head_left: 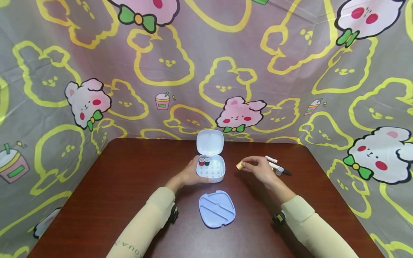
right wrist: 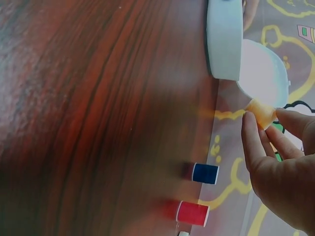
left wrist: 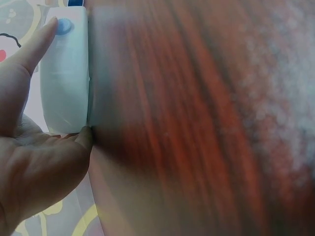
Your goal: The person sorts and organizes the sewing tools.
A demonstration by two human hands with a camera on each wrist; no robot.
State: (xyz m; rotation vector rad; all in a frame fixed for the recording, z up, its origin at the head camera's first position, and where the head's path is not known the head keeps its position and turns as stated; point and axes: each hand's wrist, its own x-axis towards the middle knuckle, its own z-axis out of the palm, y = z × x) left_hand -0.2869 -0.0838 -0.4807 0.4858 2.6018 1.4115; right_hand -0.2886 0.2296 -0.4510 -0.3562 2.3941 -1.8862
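Observation:
My left hand grips the left side of a small white open case, a sewing-kit-like box. In the left wrist view its thumb lies by the case's round blue button. Rows of small pegs line the inside, where a red thread spool and a dark thread spool stand at the back left. Right of the case, my right hand pinches a yellow thread spool between thumb and fingertips, held in the air. The case's lid stands raised behind it.
A light-blue plastic tray with raised ridges lies in front of the case. Beyond my right hand, a blue spool and a red spool stand upright. Small whitish items lie at the right. A patterned cloth hangs behind the table.

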